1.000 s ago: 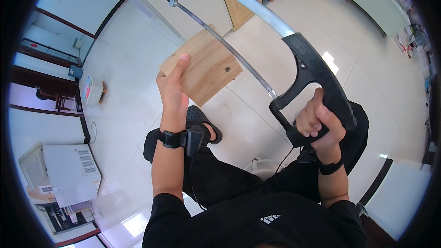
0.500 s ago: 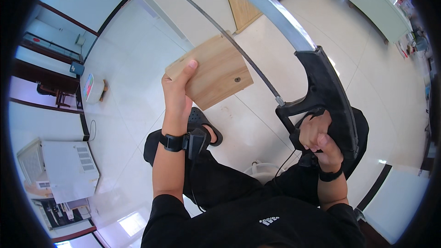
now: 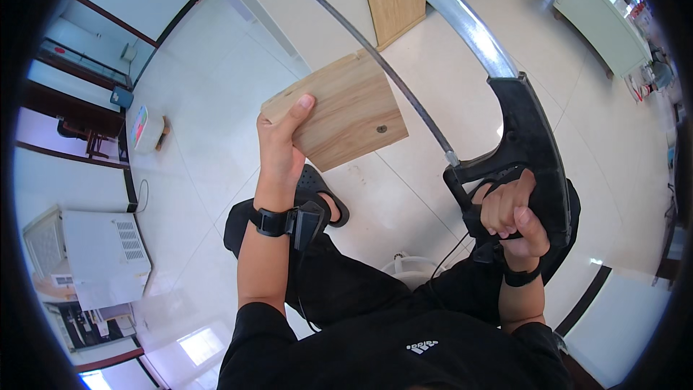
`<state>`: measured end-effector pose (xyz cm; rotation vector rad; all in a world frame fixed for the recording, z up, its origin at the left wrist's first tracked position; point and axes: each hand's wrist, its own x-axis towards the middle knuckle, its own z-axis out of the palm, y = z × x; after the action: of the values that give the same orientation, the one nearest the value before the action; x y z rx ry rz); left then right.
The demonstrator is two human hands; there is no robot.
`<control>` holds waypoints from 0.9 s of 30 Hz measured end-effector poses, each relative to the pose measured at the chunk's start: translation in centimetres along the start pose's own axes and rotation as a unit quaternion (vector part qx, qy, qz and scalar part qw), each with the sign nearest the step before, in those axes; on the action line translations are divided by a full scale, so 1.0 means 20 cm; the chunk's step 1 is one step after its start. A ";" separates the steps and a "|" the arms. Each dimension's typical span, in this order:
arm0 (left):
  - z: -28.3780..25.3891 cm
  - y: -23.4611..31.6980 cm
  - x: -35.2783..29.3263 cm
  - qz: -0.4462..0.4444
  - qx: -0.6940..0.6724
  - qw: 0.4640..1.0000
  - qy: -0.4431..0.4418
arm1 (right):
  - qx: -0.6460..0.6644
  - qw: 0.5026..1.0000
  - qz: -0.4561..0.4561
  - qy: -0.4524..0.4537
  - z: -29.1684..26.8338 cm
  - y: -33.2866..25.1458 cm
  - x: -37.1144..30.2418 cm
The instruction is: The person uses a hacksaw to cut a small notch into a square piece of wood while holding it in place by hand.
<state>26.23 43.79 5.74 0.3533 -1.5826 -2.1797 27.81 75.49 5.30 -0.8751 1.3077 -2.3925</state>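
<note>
- Centrally, slightly left of mid-frame: wooden board [image 3: 346,112], pale and grained, tilted, with a small dark round spot [image 3: 382,129] near the lower right corner.
- At the board's left edge: left hand [image 3: 278,137], thumb laid flat on the upper face, edge pinched between thumb and hand; other fingers hidden beneath, spread or together impossible to tell.
- Right of centre, reaching to the top edge of the frame: hacksaw [image 3: 530,123], silver bow, black handle, far end partly cut off by the frame.
- Slanting from upper centre down to the right: thin dark blade [image 3: 404,88], across the board's upper right corner in view; contact impossible to tell.
- Right, below mid-height: right hand [image 3: 514,206], fingers curled and pressed together around the handle.
- On the wrists: black straps, left [image 3: 271,222] and right [image 3: 521,274].
- Lower centre: black trousers [image 3: 346,267]; above, near the left wrist, dark perforated shoe [image 3: 312,180].
- Upper right: pale desk [image 3: 599,18].
- Lower left: white box-shaped appliance [image 3: 108,256].
- Throughout the middle: glossy tiled floor [image 3: 404,188].
</note>
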 end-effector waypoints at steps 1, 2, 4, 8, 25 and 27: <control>0.00 0.00 0.00 0.000 0.002 1.000 0.000 | 0.012 1.000 0.005 0.021 0.01 0.00 0.00; 0.00 0.00 -0.01 0.000 0.004 1.000 0.000 | 0.022 0.999 0.010 0.041 0.03 0.00 0.00; 0.01 0.00 -0.01 -0.005 0.002 1.000 0.010 | 0.020 0.998 0.015 0.060 0.06 0.00 0.00; 0.01 0.00 -0.01 -0.027 0.011 0.999 0.012 | -0.027 0.998 0.027 0.053 0.09 0.00 -0.01; -0.02 0.05 -0.05 0.075 0.022 0.997 -0.004 | -0.064 0.997 -0.044 0.002 0.12 -0.03 -0.05; -0.02 0.05 -0.05 0.084 0.036 0.996 -0.014 | -0.095 0.993 -0.076 -0.002 0.11 -0.05 -0.05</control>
<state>27.51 43.67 6.59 0.2035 -1.6464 -2.0127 30.03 75.11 6.58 -1.0649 1.5384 -2.4053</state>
